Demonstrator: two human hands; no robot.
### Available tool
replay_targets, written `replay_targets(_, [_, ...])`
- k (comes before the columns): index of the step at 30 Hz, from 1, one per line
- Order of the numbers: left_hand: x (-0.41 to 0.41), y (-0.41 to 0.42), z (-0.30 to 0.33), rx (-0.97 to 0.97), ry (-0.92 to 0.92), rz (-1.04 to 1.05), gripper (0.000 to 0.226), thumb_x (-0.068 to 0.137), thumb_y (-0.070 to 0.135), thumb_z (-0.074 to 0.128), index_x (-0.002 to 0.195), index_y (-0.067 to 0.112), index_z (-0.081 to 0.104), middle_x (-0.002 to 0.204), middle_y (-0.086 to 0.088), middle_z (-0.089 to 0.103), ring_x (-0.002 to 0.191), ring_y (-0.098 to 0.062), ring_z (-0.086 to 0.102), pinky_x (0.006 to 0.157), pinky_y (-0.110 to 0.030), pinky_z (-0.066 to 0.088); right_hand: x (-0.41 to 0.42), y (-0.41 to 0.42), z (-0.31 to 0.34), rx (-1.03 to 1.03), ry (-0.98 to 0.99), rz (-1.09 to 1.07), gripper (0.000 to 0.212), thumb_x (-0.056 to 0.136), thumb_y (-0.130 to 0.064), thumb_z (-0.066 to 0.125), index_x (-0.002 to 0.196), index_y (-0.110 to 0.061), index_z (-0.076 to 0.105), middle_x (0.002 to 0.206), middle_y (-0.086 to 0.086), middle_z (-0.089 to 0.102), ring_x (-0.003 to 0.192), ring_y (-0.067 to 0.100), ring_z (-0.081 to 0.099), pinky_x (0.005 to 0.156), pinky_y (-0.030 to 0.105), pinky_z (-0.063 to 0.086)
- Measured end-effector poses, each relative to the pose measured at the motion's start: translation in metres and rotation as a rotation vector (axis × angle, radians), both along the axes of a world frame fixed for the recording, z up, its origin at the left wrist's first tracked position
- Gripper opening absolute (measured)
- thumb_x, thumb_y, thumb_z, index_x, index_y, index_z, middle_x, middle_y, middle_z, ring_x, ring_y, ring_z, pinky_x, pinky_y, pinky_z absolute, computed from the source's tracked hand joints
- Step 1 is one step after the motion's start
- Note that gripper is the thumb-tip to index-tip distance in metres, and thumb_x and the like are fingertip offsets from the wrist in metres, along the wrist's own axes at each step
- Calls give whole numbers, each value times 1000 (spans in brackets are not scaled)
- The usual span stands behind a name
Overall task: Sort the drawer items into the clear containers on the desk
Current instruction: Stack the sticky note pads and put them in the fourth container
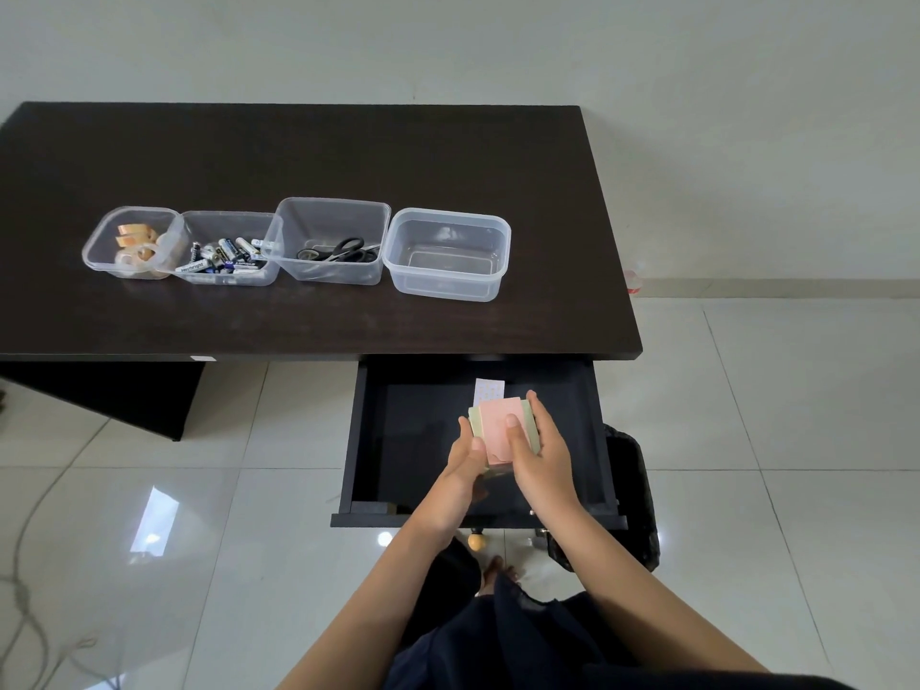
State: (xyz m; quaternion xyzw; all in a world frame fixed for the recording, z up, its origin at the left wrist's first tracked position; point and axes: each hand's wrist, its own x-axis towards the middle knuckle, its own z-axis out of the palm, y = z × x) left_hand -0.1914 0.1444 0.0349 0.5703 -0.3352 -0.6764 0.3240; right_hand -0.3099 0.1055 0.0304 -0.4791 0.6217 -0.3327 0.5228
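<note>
Both hands, left (pixel 465 455) and right (pixel 540 453), grip sticky-note stack (pixel 499 430) over open drawer (pixel 398 430), squaring it; likely bound for empty container (pixel 448 291).

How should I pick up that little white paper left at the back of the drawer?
The white paper lies flat on the drawer floor, so probably come from above, press a fingertip on its near short edge, slide it toward you and pinch that edge. Both the left hand and right hand grip the sticky-note stack just in front, so put that down first.
</note>
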Motion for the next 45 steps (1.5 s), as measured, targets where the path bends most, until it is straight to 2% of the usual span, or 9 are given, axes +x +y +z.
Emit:
replay_targets(4, [-3,-3,4,-52,-82,8,67,97,47,33,150,32,-5,147,13,24,135,-13,34,112,-36,34,0,-1,2,32,-60,45,57,98,-28,47,149,-23,22,132,-17,39,114,-1,44,82,-1,40])
replay_targets(14, [-1,-14,9,-22,-96,47,51,103,18,28,151,26,11,120,19,47,109,-4,51,85,-17,47,-11,-12,-11,15,-93,90,47,102,-18,34,146,-34,28,154,-9,29,137,7,32,113,30,33])
replay_targets(19, [0,-17,5,0,-107,48,53,104,16,27,152,22,6,134,7,43,114,-8,51,88,-15,48,-13,-12,-13,-51,-59,121,40,101,-23,39,139,-36,41,157,-7,20,138,0,21,114,30,30])
replay_targets(23, [-3,-20,6,-10,-133,21,52,103,13,25,151,22,6,119,11,49,104,-4,54,80,-8,50,-14,-12,-14,-60,-61,115,38,100,-23,41,136,-38,44,157,-8,19,140,3,23,112,28,34])
replay_targets(31, [-5,-23,8,-48,-162,0,41,104,25,27,145,29,27,115,13,57,105,-4,59,85,-14,51,-20,-15,-20,-72,-14,154,41,99,-23,43,140,-31,42,158,-6,17,139,2,21,92,-1,33])
replay_targets(34, [-3,-24,5,-93,-259,-32,48,101,29,38,148,26,27,129,8,56,118,-10,55,103,-33,46,-21,-17,-23,-63,-10,165,42,100,-20,43,140,-30,41,158,-5,17,140,4,21,88,-3,35])
replay_targets(37, [1,-25,2,-107,-322,-22,64,97,20,49,149,32,14,140,4,47,124,-13,50,103,-36,46,-21,-16,-25,-52,-37,169,41,100,-21,43,138,-35,42,158,-5,18,139,1,21,92,2,36])
replay_targets(41, [7,-25,3,-155,-267,-19,64,93,9,54,131,51,25,125,0,56,106,-15,57,76,-21,51,-20,-15,-26,-42,-54,178,41,100,-21,43,138,-35,42,157,-5,20,136,-2,21,92,1,37])
replay_targets(45, [11,-23,0,-152,-223,6,54,91,6,56,126,43,38,125,-2,52,106,-15,56,73,-25,55,-17,-14,-29,-19,-73,190,40,99,-24,45,133,-44,43,157,-8,21,140,3,21,111,29,37])
